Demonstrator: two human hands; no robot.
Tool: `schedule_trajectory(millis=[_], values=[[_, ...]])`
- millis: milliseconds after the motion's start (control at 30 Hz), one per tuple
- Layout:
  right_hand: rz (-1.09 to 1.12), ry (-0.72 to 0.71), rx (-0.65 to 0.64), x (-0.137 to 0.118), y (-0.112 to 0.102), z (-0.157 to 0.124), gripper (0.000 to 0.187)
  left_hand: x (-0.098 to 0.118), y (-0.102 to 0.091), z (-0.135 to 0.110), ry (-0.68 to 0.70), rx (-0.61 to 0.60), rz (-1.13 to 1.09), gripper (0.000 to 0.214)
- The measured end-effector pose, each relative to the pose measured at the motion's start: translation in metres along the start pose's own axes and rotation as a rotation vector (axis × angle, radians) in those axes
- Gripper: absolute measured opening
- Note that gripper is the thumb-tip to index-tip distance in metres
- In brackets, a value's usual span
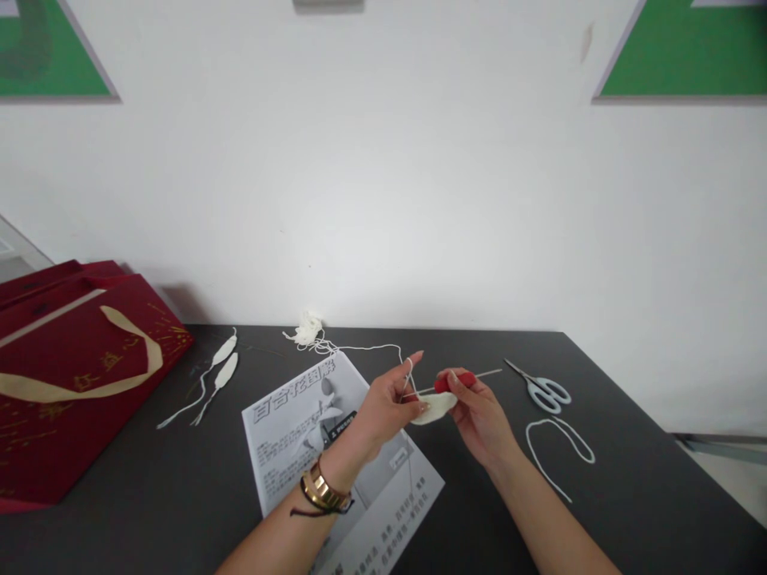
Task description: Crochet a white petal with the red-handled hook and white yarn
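Pinching white crochet piece (pixel 436 410) with left grip (pixel 383 405), red-handled hook (pixel 449 384) with right grip (pixel 481 413); could lose tension by snagging yarn tangle (pixel 308 329) near worktop (pixel 461 527) back edge.

Got my left hand (pixel 387 403) pinching this white piece (pixel 435 409), yarn (pixel 410 369) looped round a finger (pixel 417 358), right hand (pixel 479 417) gripping the red-handled hook (pixel 454 382), scissors (pixel 542 390) off right.

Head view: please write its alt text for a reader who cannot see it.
A person's left hand pinches a white yarn piece while the right hand holds a thin red-gripped rod above a black table. Around them are a printed sheet, scissors and a red bag.
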State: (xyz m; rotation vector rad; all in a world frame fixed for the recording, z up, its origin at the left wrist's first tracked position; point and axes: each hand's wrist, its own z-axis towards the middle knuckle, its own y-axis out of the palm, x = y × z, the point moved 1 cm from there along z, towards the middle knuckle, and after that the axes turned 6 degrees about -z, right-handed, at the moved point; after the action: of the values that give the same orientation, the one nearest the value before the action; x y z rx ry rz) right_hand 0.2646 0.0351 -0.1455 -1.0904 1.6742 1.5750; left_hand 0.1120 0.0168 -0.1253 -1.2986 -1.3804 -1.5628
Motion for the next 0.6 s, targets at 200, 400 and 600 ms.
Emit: schedule_trajectory(millis=[200,400,600], values=[[-0.042,-0.029,0.006,-0.002,0.000,-0.002,0.016,0.005,0.001,-0.001,-0.037,0.012,-0.082,0.085],[-0.027,-0.043,-0.052,-0.006,0.003,-0.007,0.015,0.013,0.000,-0.007,-0.050,-0.071,-0.061,0.084],[-0.019,-0.027,-0.035,-0.009,0.006,-0.009,0.018,0.019,-0.004,-0.009,-0.056,-0.091,-0.064,0.083]])
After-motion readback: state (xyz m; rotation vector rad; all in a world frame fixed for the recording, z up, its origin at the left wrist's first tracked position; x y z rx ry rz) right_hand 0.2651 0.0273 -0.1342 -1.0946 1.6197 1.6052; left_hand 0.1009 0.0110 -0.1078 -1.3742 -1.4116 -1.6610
